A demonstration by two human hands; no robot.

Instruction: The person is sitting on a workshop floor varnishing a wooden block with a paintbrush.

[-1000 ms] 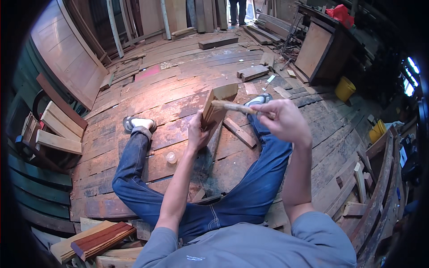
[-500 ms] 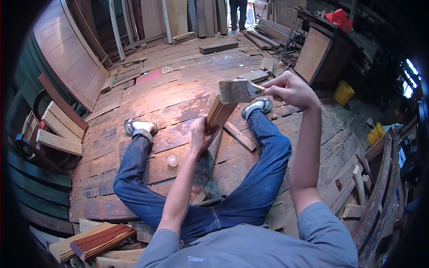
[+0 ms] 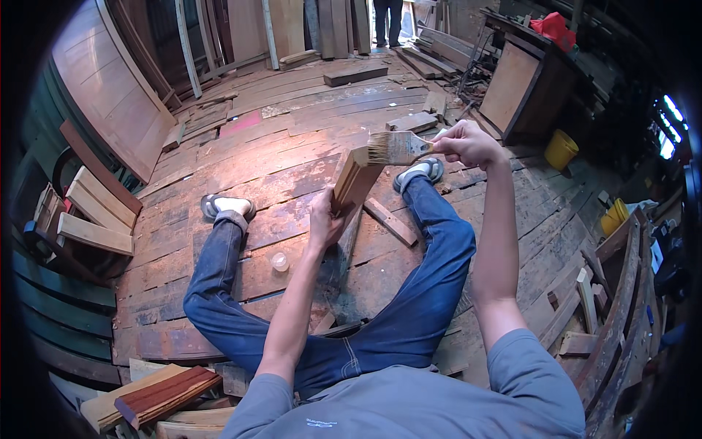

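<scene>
Wooden block point(image 3: 355, 183); rough-bristled brush point(image 3: 398, 148)

brush bristles point(image 3: 379, 148): tan | held board point(image 3: 356, 181): brown | jeans point(image 3: 431, 256): blue | shirt point(image 3: 409, 402): grey | bucket point(image 3: 561, 151): yellow | plank point(image 3: 170, 394): red-brown, streaked

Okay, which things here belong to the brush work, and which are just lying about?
In use:
flat paintbrush, in the right hand
grooved wooden block, in the left hand

Apparently just lying about:
reddish-brown board
loose wood strip
yellow bucket
small cup, though its use is unclear
</scene>
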